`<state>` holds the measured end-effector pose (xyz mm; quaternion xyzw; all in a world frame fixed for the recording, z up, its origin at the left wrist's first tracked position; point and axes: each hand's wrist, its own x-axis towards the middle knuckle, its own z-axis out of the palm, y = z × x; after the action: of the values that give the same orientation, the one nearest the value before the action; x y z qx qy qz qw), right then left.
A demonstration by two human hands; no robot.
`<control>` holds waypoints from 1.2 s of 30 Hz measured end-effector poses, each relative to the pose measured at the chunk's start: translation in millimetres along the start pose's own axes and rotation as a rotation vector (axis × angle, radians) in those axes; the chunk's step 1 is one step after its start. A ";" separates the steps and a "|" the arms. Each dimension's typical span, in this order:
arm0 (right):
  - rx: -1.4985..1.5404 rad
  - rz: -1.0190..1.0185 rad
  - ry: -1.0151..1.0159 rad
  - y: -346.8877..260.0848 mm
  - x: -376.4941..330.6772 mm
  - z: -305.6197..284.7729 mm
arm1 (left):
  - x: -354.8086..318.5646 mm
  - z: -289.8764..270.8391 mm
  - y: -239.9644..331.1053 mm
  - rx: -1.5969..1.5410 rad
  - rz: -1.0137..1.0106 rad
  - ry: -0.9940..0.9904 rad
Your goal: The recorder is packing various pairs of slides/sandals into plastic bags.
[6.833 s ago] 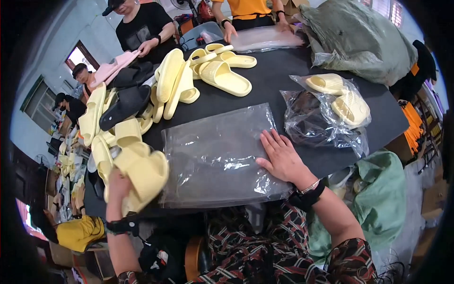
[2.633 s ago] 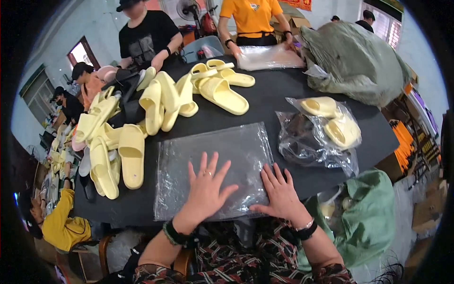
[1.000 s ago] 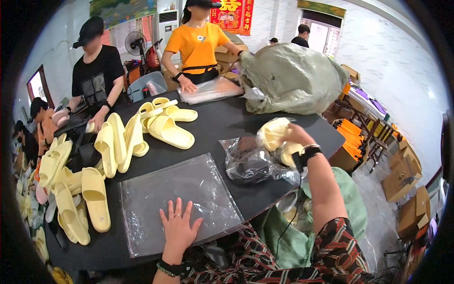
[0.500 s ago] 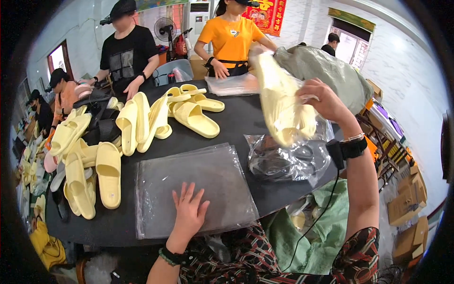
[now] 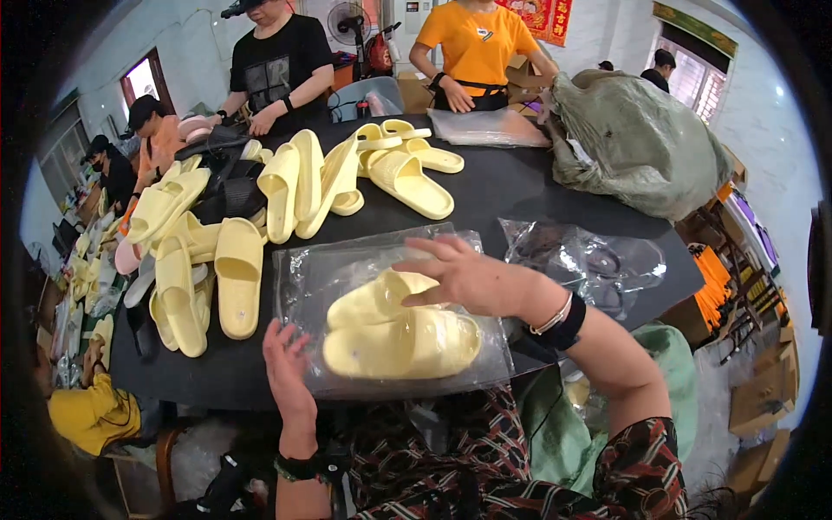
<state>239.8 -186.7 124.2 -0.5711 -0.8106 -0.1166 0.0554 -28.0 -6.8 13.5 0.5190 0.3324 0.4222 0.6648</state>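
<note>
A pair of pale yellow slide sandals (image 5: pixel 377 348) in clear plastic lies side by side before me. Under it is a flat stack of clear plastic bags (image 5: pixel 299 269) at the table's near edge. My right hand (image 5: pixel 477 279) hovers over the upper sandal with its fingers spread, and it hides part of that sandal. At the left side of the stack my left hand (image 5: pixel 289 368) is raised, fingers apart, holding nothing. To the right sits a clear bag with dark footwear (image 5: pixel 598 260).
Loose yellow slides (image 5: pixel 238 277) and black ones (image 5: pixel 230 195) are heaped on the left of the black table (image 5: pixel 511 199). A large grey-green sack (image 5: pixel 641 139) stands at the far right. Two people work across the table, near another stack of clear bags (image 5: pixel 490 127).
My right hand has brought the bagged yellow slides down from the right onto the bag stack and let go. My left hand has lifted off the stack and moved left. The view has shifted.
</note>
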 end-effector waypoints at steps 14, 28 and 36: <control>0.474 1.171 0.155 -39.7 -79.9 57.6 | 47.2 -0.1 20.2 0.614 0.017 -0.380; 0.820 1.050 0.305 -62.5 -78.8 80.4 | 103.4 62.1 31.7 0.240 -0.490 -0.638; 0.899 1.238 0.319 -63.1 -93.8 77.7 | 112.3 34.5 38.2 -0.023 -0.234 -0.415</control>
<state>215.9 -273.0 20.3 -0.8185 -0.2959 0.1947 0.4522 41.6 84.9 58.5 0.5452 0.2418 0.2304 0.7689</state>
